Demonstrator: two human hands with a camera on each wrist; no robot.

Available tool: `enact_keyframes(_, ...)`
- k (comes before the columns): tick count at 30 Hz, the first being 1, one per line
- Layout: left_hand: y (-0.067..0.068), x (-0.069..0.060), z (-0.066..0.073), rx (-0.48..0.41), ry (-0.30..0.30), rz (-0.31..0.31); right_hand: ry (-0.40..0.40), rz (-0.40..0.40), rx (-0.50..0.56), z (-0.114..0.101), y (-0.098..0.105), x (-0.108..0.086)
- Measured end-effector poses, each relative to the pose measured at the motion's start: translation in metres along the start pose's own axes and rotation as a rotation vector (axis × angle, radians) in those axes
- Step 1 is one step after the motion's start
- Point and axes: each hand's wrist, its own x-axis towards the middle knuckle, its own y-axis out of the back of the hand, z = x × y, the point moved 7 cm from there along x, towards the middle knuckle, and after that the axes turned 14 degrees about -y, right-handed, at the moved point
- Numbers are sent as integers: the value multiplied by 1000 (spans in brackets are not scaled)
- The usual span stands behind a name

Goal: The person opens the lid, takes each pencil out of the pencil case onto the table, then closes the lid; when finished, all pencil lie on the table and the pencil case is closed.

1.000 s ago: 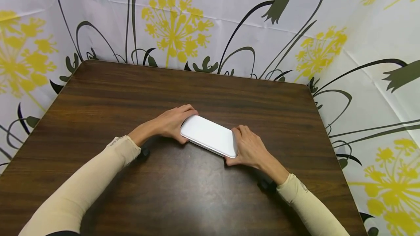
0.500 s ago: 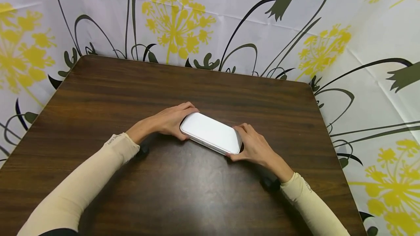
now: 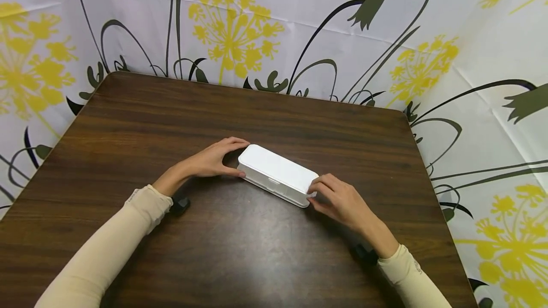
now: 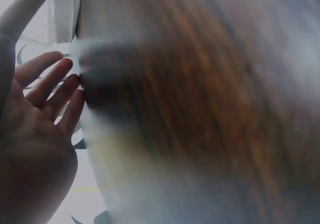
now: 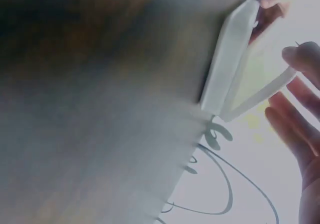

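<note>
A long white lidded box [image 3: 278,168] stands on the dark wooden table, its lid down and a small clasp on its front side. At its left end, my left hand [image 3: 210,159] is spread, the thumb at the front corner and the fingers straight behind. My right hand [image 3: 342,203] is at the other end, with bent fingers pinching a small white piece there. In the right wrist view, a pale strip [image 5: 265,94] runs from the box [image 5: 231,59] up between thumb and fingers. The left wrist view shows the left palm [image 4: 40,134] with its fingers loosely extended.
The brown wood-grain table [image 3: 171,113] reaches back to a white curtain [image 3: 308,13] printed with yellow and dark green flowers. Dark wrist-worn devices [image 3: 180,205] sit under both wrists. Light sleeves cover the forearms.
The box was gripped at both ends and showed mostly its top; now its front side shows too. My left hand has loosened leftward, and my right fingers have shifted to the right end.
</note>
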Motion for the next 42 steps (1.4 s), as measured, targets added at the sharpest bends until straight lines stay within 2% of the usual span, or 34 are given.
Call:
enact_keyframes(3,-1,-1,3,2,-11,-13,17,50,120,1,13,5)
enact_keyframes(5,-1,-1,5,12,-12,-23,-43,95,247,9,25,11)
enact_keyframes(8,-2,-1,7,25,-19,-31,-256,150,461,35,39,22)
enact_keyframes(10,-2,-1,9,20,-29,-34,-439,165,584,63,38,26)
enact_keyframes(13,-1,-1,11,14,-39,-30,-715,146,744,109,25,26)
enact_keyframes(16,0,-1,12,16,-42,-28,-938,108,897,147,3,22)
enact_keyframes(19,0,-1,12,22,-43,-30,-1093,64,986,169,-15,17)
enact_keyframes(22,-1,-1,12,20,-40,-37,-1172,26,1014,178,-25,11)
enact_keyframes(30,-1,-2,11,27,-18,-43,-1168,6,1014,178,-26,13)
enact_keyframes(32,-1,-2,11,25,-20,-42,-1151,19,983,175,-21,14)
enact_keyframes(34,-1,-2,11,29,-24,-42,-1116,69,920,169,-13,15)
enact_keyframes(37,-1,-2,11,30,-24,-44,-995,221,770,148,7,16)
enact_keyframes(39,-1,-2,11,32,-25,-47,-895,283,627,129,17,15)
enact_keyframes(40,-1,-2,11,32,-25,-49,-843,290,558,119,20,15)
enact_keyframes(42,-1,-2,10,33,-23,-49,-746,241,429,99,19,14)
